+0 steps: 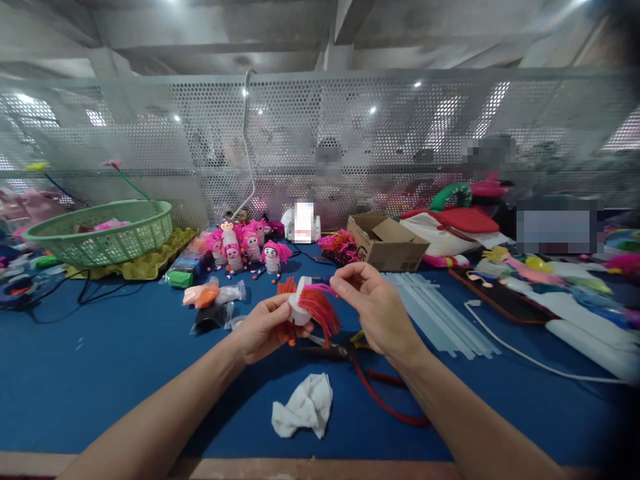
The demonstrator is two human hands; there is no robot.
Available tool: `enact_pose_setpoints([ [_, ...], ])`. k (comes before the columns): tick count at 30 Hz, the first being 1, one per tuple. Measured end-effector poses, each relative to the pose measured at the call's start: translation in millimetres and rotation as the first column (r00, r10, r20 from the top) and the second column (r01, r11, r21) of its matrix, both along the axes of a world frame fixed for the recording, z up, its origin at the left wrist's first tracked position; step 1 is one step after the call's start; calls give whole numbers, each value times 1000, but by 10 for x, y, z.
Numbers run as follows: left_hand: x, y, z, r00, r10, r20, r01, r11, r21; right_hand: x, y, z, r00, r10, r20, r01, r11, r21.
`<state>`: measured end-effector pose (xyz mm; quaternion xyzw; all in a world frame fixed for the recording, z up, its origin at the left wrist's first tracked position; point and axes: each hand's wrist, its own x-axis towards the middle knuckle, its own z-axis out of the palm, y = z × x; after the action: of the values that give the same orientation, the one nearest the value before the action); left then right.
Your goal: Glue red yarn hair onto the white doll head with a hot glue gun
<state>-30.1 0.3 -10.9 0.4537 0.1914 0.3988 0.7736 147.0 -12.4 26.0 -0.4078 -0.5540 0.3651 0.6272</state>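
Head view: I see left hand (270, 323) holding doll (301, 309), right hand (377, 307) pinching its yarn (323, 308); tugging hard could pull strands loose.

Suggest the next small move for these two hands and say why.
Perhaps the right hand should smooth the pink strands down over the red yarn: it is at their ends, the left hand holds the white piece, and the pink strands stick out sideways while the red yarn droops.
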Motion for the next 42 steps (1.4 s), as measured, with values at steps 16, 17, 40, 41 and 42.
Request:
enact_pose_setpoints([
  [16,-7,-8,33,999,25,-33,-26,1000,-3,24,77,-45,997,-13,80,4,995,102],
  [17,-8,-9,36,999,25,-30,-25,1000,-4,24,69,-9,995,-13,102,1,994,111],
  [40,4,-5,41,1000,-1,-9,0,1000,-14,-127,-153,101,865,-139,482,-95,899,429],
  [41,8,-8,40,1000,-1,-3,1,1000,-15,-123,-153,98,860,-146,490,-102,890,444],
  [42,11,-11,40,1000,2,4,-2,1000,-16,-118,-154,94,855,-150,497,-112,881,460],
])
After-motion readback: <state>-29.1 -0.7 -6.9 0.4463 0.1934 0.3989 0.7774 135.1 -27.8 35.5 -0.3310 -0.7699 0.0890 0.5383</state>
